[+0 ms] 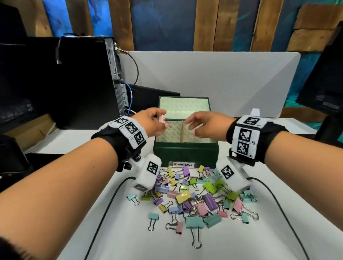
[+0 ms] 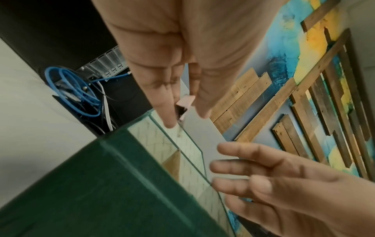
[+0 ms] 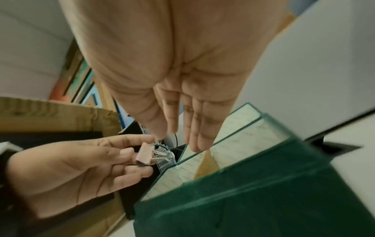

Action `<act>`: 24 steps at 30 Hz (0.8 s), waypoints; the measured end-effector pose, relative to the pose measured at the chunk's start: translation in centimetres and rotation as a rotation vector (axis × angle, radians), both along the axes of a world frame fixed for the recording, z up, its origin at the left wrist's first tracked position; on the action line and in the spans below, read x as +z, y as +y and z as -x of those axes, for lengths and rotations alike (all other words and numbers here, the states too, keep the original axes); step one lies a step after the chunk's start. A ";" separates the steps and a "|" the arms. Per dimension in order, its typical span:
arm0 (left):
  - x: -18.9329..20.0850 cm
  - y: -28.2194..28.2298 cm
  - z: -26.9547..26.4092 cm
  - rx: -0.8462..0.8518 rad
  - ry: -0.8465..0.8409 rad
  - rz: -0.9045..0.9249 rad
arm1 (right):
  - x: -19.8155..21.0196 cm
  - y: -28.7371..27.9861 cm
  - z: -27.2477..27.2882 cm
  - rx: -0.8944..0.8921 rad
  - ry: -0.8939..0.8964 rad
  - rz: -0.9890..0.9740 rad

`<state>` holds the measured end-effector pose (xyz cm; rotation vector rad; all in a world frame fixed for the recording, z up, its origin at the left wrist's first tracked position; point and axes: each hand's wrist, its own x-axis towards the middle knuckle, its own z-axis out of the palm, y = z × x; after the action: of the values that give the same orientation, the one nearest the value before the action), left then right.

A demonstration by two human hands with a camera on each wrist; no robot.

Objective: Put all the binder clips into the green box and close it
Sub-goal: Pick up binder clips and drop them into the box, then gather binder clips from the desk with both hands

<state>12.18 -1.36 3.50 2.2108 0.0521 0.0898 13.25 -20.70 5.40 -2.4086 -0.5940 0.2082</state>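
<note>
The green box [image 1: 184, 153] stands open on the white table, its lid [image 1: 184, 106] tipped up at the back and a brown divider [image 1: 182, 132] splitting the inside. My left hand [image 1: 160, 120] pinches a pink binder clip [image 1: 161, 118] over the box's left rim; the left wrist view shows the pink clip [image 2: 185, 102] between thumb and fingers. My right hand [image 1: 192, 126] hovers over the box with relaxed fingers and holds nothing. In front of the box lies a pile of several pastel binder clips [image 1: 194, 194]. The right wrist view shows the pink clip [image 3: 145, 156] beside the box [image 3: 253, 200].
A paper label reading "Binder Clips" [image 1: 183, 164] sits at the box's front. A black computer tower [image 1: 88, 80] with a blue cable [image 1: 128, 94] stands at the left. A white partition [image 1: 213, 78] rises behind the box. Black wrist cables [image 1: 103, 213] trail across the table.
</note>
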 end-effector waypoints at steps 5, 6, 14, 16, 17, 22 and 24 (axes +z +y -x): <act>-0.2 -0.3 3.0 -0.136 -0.006 -0.225 | 0.1 -1.9 4.1 0.203 -0.057 0.458; -0.2 -0.3 3.9 -0.190 -0.007 -0.263 | -0.2 -1.9 4.7 0.248 -0.026 0.526; -2.6 -0.2 8.2 -0.424 0.296 -0.703 | -4.2 0.4 3.4 0.319 -0.097 0.832; -3.4 -0.9 8.5 -0.454 0.288 -0.795 | -5.2 0.9 2.9 0.300 -0.085 0.861; -3.6 -1.3 8.5 -0.470 0.284 -0.836 | -5.6 1.1 2.9 0.290 -0.076 0.863; -4.7 -2.0 7.8 -0.473 0.257 -0.956 | -6.3 2.0 2.7 0.253 -0.072 0.906; -4.9 -2.0 7.3 -0.479 0.255 -0.943 | -6.4 2.0 2.6 0.260 -0.099 0.942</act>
<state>4.93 -3.35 -1.39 3.0846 -0.4664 -0.5373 10.68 -18.67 -1.05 -3.2396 -1.0235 0.5878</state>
